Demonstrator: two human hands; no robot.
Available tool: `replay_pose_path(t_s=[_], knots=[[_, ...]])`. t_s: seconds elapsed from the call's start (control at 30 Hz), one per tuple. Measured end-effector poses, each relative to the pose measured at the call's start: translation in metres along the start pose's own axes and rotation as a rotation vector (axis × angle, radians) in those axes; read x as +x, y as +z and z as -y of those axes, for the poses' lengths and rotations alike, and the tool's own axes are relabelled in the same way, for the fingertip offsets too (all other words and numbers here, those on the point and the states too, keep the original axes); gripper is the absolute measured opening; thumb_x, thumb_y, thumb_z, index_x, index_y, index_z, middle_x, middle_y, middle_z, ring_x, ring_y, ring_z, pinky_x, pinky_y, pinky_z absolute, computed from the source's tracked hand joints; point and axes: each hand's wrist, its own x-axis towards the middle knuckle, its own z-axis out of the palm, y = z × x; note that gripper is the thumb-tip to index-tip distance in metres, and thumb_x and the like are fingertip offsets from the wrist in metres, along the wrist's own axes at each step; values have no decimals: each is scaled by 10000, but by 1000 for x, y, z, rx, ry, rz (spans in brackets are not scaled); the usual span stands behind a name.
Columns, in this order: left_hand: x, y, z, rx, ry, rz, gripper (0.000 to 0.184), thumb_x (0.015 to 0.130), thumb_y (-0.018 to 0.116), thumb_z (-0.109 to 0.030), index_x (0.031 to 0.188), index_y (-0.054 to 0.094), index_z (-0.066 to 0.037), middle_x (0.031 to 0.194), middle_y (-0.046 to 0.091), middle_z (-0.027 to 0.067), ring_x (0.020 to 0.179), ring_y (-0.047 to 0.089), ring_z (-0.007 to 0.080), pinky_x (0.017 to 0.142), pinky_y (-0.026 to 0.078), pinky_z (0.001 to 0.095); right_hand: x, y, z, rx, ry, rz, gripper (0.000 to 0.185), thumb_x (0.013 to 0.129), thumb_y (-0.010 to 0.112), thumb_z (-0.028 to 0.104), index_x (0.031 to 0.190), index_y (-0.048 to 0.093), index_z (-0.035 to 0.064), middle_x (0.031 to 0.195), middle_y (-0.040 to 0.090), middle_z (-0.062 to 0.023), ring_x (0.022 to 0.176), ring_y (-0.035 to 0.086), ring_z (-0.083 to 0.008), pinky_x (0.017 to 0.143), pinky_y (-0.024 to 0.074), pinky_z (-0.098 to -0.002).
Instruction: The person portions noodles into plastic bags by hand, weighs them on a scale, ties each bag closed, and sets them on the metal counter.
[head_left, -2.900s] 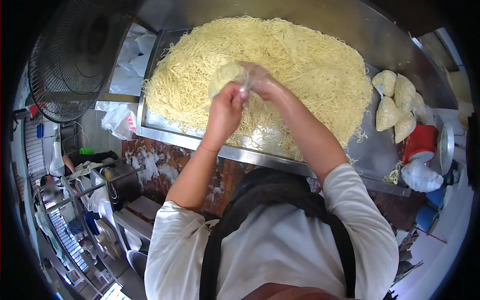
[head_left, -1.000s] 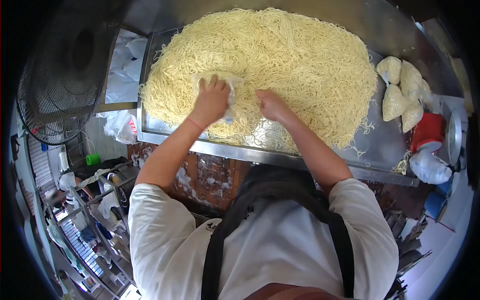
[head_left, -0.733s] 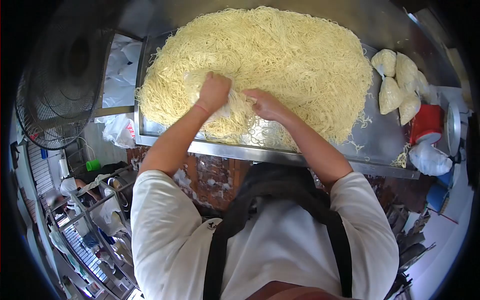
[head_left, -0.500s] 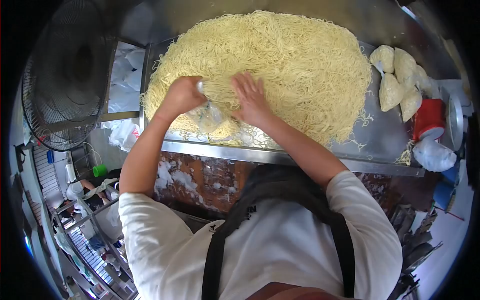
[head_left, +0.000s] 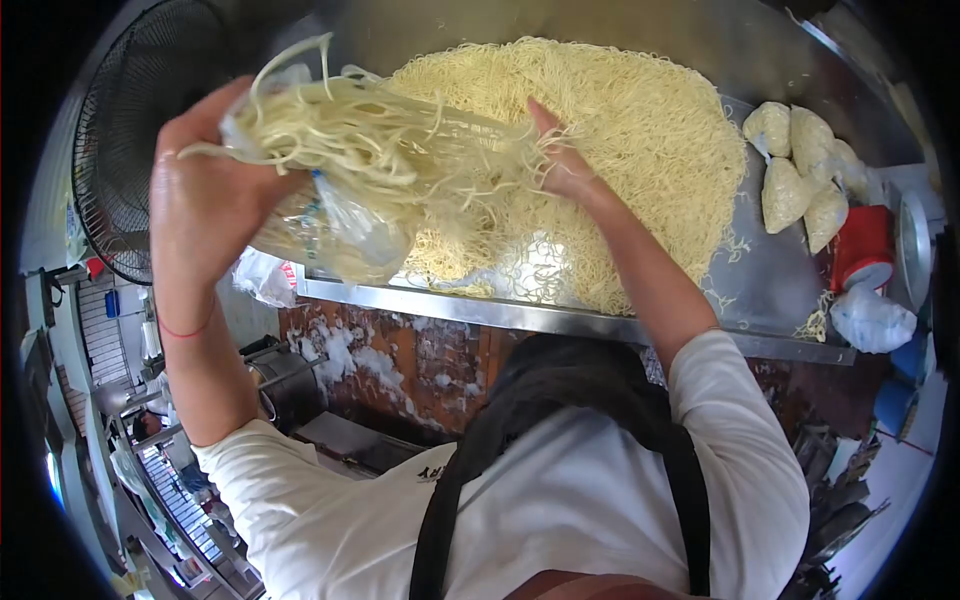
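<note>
My left hand (head_left: 215, 165), raised high at the left, is closed on the mouth of a clear plastic bag (head_left: 355, 215). A thick bundle of pale yellow noodles (head_left: 370, 130) stretches from that hand across to my right hand (head_left: 565, 165). My right hand cups the far end of the bundle, with one digit pointing up and the other fingers largely hidden behind the strands. Beneath both hands spreads a big noodle heap (head_left: 640, 130) on a metal tray-like worktop (head_left: 740, 270). Loose strands lie on the bare metal near the front edge.
Several filled noodle bags (head_left: 790, 185) lie at the right of the worktop. Beside them are a red container (head_left: 860, 245) and a whitish plastic bag (head_left: 870, 318). A large fan (head_left: 140, 120) stands at the left. The raised metal rim (head_left: 480, 312) runs in front of me.
My left hand has lifted the bag and noodles up and to the left, nearer the camera. My right hand has moved right and now cups the other end of the noodles.
</note>
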Motion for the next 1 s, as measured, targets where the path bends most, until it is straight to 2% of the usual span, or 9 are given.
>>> replay_pose_path(t_s=[0.07, 0.2, 0.33, 0.43, 0.6, 0.83, 0.87, 0.9, 1.0], knots=[[1, -4, -11, 30, -2, -101, 430, 673, 766, 47, 1092, 672, 45, 963, 746, 90, 879, 672, 103, 793, 524, 252, -10, 32, 8, 310, 271, 100, 676, 844, 760, 294, 1430, 475, 116, 1270, 602, -202, 1187, 581, -257, 1019, 507, -396], [13, 10, -9, -138, -28, -99, 464, 685, 737, 85, 1137, 639, 69, 1023, 728, 102, 931, 666, 115, 841, 522, 253, -1, 22, -32, -500, 49, 327, 657, 863, 735, 326, 1430, 485, 107, 1259, 604, -205, 1187, 583, -250, 1037, 484, -376], [8, 51, 47, -224, -19, 118, 491, 684, 724, 86, 1165, 631, 50, 1133, 695, 123, 1006, 661, 155, 894, 522, 281, 6, -128, -13, -948, -12, 225, 511, 799, 773, 153, 1285, 632, 86, 1300, 625, -107, 1147, 606, -245, 981, 504, -369], [-2, 141, 99, -135, 37, 153, 478, 665, 715, 75, 1135, 650, 19, 1089, 680, 172, 1022, 649, 295, 916, 503, 350, -29, -216, 66, -1219, -124, -13, 357, 774, 733, 208, 1092, 678, 54, 989, 695, -104, 940, 650, -240, 805, 516, -348], [-23, 317, 192, -117, 99, 95, 409, 686, 626, 128, 1060, 699, -22, 1029, 678, 161, 1008, 621, 355, 932, 502, 391, 32, -308, 93, -1514, -62, -17, 465, 765, 699, 181, 1216, 641, 82, 1084, 680, -162, 965, 663, -257, 838, 518, -370], [-81, 317, 128, -92, -241, -289, 465, 795, 689, 3, 1240, 558, 18, 1178, 536, 251, 1143, 501, 409, 989, 434, 435, -26, -60, 46, -1743, 52, 52, 345, 765, 677, 42, 1097, 633, -41, 1117, 653, -237, 1060, 639, -320, 910, 522, -414], [-94, 327, 116, -130, -385, -321, 491, 827, 703, -27, 1280, 521, 32, 1197, 510, 261, 1159, 485, 406, 989, 432, 425, -28, -48, -17, -1853, -418, 10, 470, 782, 670, 48, 1234, 579, -40, 1219, 606, -240, 1219, 548, -349, 1062, 433, -418], [-106, 340, 100, -140, -350, -318, 513, 844, 709, -64, 1294, 486, 41, 1181, 491, 264, 1128, 480, 417, 979, 422, 450, -33, -33, -68, -1776, -448, -13, 513, 850, 494, 26, 1359, 514, -33, 1412, 464, -308, 1442, 308, -384, 1189, 203, -547], [-116, 378, 106, -217, -406, -412, 339, 921, 639, -103, 1192, 502, 47, 993, 543, 216, 939, 552, 353, 847, 469, 440, -3, -29, -145, -1727, -578, -31, 442, 892, 484, 95, 1310, 546, -34, 1292, 566, -274, 1310, 453, -413, 1131, 285, -544]])
